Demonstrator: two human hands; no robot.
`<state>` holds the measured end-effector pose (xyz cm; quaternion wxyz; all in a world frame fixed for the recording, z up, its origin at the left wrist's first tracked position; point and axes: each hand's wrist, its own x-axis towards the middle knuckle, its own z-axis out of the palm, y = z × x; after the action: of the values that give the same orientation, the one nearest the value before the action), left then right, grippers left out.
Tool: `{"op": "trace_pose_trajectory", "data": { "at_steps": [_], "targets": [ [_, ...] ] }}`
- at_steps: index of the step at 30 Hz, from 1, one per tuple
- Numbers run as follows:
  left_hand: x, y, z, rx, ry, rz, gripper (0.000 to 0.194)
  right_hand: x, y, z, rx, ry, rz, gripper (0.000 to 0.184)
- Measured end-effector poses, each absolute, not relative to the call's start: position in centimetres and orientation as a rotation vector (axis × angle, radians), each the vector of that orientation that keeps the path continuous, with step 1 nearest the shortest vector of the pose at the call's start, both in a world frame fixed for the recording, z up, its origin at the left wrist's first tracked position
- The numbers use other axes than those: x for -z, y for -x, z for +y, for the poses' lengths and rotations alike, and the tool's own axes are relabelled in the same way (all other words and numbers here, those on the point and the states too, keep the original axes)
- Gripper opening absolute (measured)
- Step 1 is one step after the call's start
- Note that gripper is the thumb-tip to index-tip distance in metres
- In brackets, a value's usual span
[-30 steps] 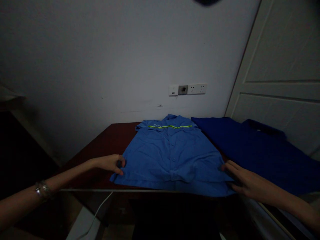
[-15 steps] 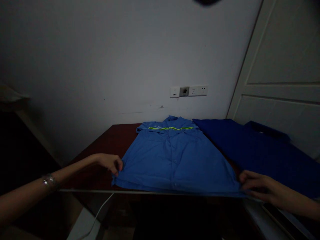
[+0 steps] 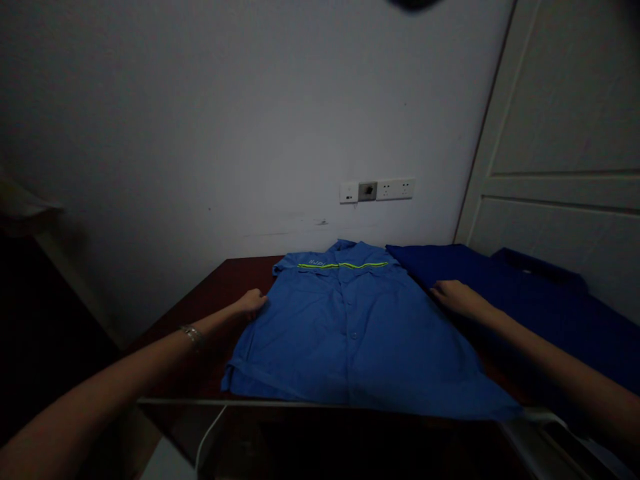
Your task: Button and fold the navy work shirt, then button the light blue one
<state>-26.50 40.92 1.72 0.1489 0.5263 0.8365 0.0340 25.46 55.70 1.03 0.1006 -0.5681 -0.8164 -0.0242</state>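
A light-blue work shirt [image 3: 310, 333] with a yellow-green stripe and white lettering across the chest lies front up, its collar toward the wall. Its hem reaches the table's front edge. My left hand [image 3: 253, 303], a bracelet on that wrist, is closed at the shirt's left side edge, about midway up. Opposite it, my right hand [image 3: 457, 298] is closed on the right side edge, its fingertips partly hidden. A darker blue garment [image 3: 465, 267] with a collar lies to the right, partly under my right forearm.
The dark red table [image 3: 215, 287] meets a pale wall carrying a row of sockets [image 3: 395, 189]. A panelled white door [image 3: 560, 187] stands at the right. Below the front edge, a white cable [image 3: 207, 433] hangs at the left.
Both hands have moved from the shirt's bottom corners up along its sides, away from me. The right bottom corner now lies further out over the table's front edge.
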Motion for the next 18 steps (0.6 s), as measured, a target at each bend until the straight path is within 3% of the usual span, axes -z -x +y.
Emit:
{"op": "trace_pose_trajectory", "data": {
  "at_steps": [3,13,18],
  "targets": [
    [-0.9,25.6,42.9,-0.087,-1.59,2.587,0.04,0.0,-22.7,58.3,0.116,1.808,-2.426,0.04],
    [-0.2,25.7,47.6,-0.097,-1.532,2.781,0.053,2.5,-19.4,62.3,0.292,1.843,-2.428,0.035],
    [0.8,25.7,48.9,-0.061,-1.578,2.789,0.044,3.1,-18.6,63.2,0.355,1.8,-2.482,0.032]
  ]
}}
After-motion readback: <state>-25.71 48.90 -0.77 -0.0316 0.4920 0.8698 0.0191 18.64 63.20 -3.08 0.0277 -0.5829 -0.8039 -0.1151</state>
